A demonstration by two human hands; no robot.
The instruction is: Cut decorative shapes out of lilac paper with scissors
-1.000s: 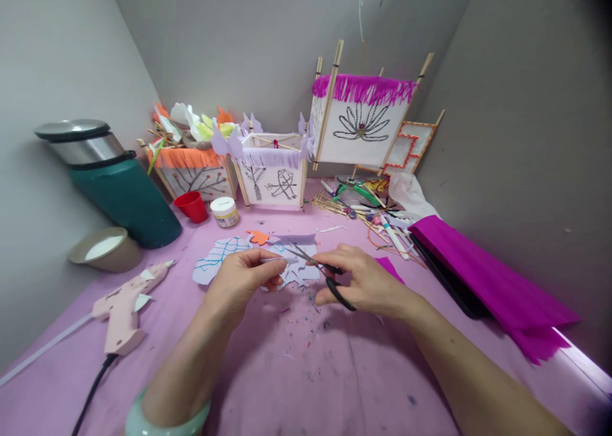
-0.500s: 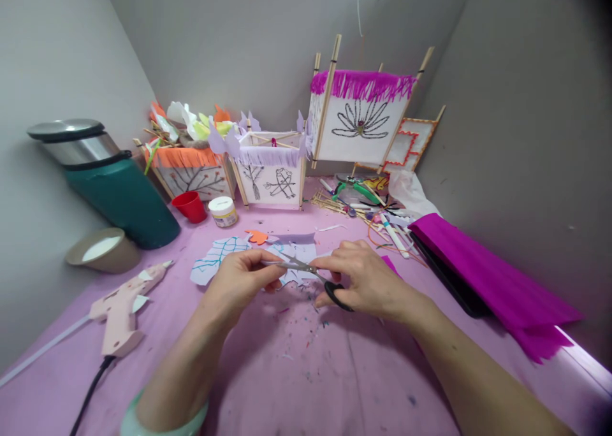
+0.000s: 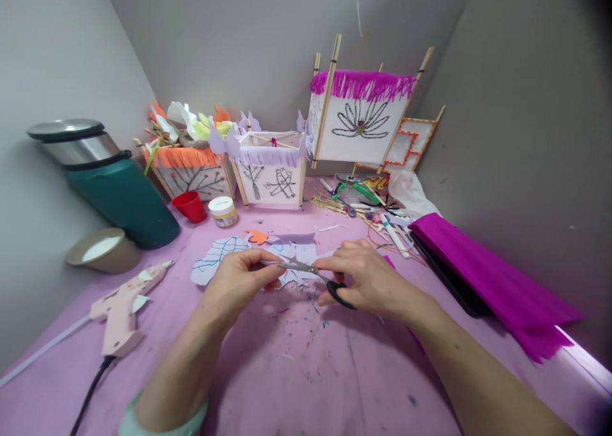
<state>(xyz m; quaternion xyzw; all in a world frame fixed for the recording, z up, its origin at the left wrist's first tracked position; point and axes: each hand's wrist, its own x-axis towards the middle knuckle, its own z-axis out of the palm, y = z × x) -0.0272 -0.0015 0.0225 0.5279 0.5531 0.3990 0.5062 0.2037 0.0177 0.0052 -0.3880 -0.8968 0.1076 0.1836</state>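
Observation:
My right hand (image 3: 366,276) grips black-handled scissors (image 3: 313,274), blades closed and pointing left toward my left hand. My left hand (image 3: 239,275) pinches a small pale lilac paper piece (image 3: 280,262) at the blade tips, just above the pink table (image 3: 310,372). Under both hands lie cut paper shapes: a white one with blue lines (image 3: 215,256), a lilac jagged one (image 3: 299,254) and an orange scrap (image 3: 258,236). A pale green bangle (image 3: 162,420) sits on my left wrist.
A pink glue gun (image 3: 122,305) with black cord lies at left, by a bowl (image 3: 102,250) and green flask (image 3: 112,184). Three paper lanterns (image 3: 272,168) stand at the back with a red cup (image 3: 191,206) and glue jar (image 3: 224,211). Magenta crepe paper (image 3: 488,276) and pens (image 3: 382,216) lie right.
The scissor blades were open and angled up a second ago; they have closed and lowered toward the paper in my left hand. Both hands stay in place.

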